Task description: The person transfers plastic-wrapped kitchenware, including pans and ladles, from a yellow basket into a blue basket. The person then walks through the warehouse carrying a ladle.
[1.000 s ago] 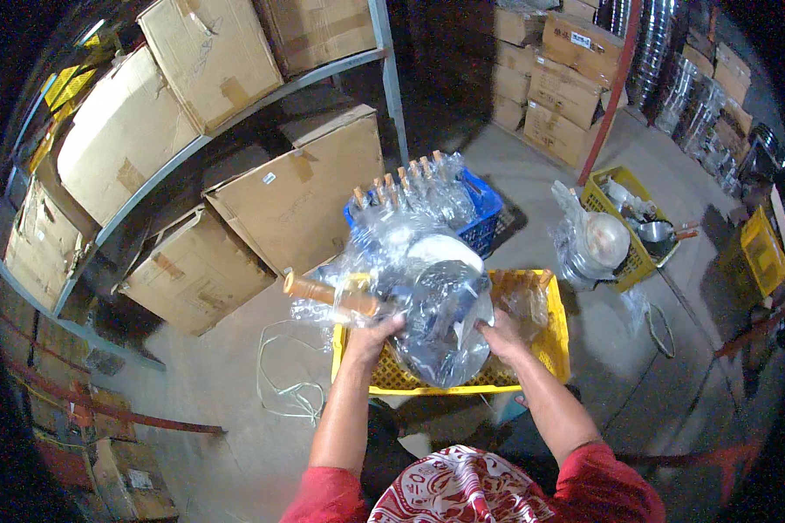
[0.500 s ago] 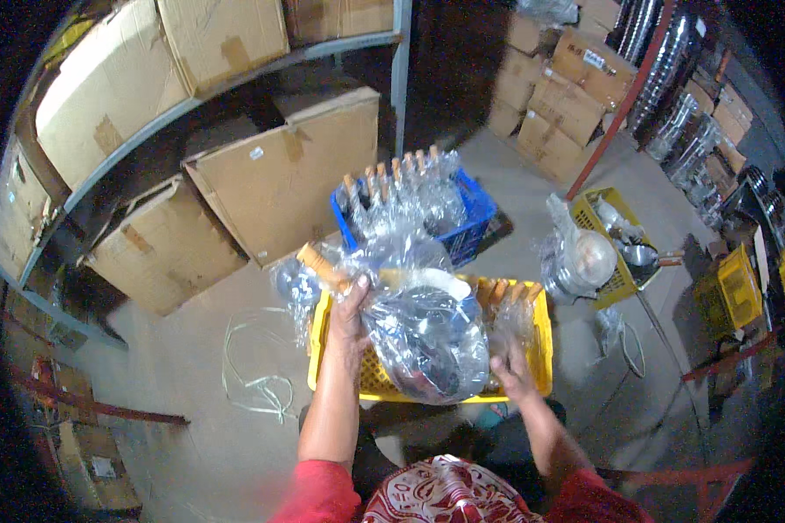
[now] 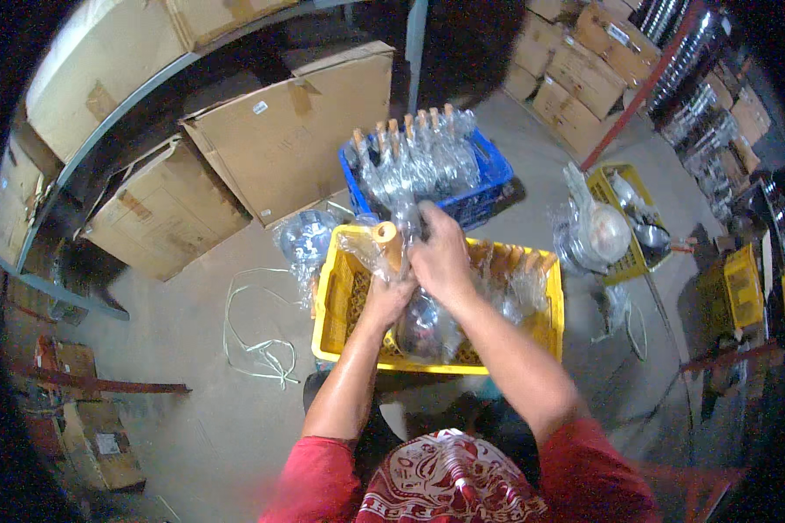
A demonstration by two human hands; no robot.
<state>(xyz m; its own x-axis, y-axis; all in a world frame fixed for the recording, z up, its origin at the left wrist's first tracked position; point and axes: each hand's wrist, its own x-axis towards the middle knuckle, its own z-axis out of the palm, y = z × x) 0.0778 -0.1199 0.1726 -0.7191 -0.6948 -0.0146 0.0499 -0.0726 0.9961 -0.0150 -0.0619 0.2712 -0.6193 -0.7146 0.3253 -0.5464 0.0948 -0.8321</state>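
Pan [image 3: 427, 327] is inside the yellow crate [image 3: 330, 296], toward the middle, wrapped in clear film. Its wooden handle [image 3: 392, 254] tilts up and slightly left, with the hollow end clear of the hands. Left hand [image 3: 387, 301] is clenched round the base of that handle, film caught under the fingers. Right hand [image 3: 440, 259] is just above and right of it, fingers closed on bunched film [image 3: 403, 209]; hands are nearly touching. That area is blurred from here, so I can't swear which layer of film the right fingers have.

Same crate, right end: more wrapped pans [image 3: 530, 288], wooden handles up in a row. Blue crate [image 3: 497, 170] sits just beyond, holding another wrapped batch [image 3: 423, 166], handles also up. Left of the yellow crate, right beside it: a wrapped round item [image 3: 307, 234]. Pale cord [image 3: 270, 350] lies loose on the floor, further left.

Over on the right, well apart: a wrapped round bundle [image 3: 604, 231] against a second yellow crate [image 3: 626, 272]. Big carton [image 3: 288, 139] stands behind left, near the shelf post [image 3: 417, 52]; more cartons [image 3: 576, 78] are stacked at the back right.
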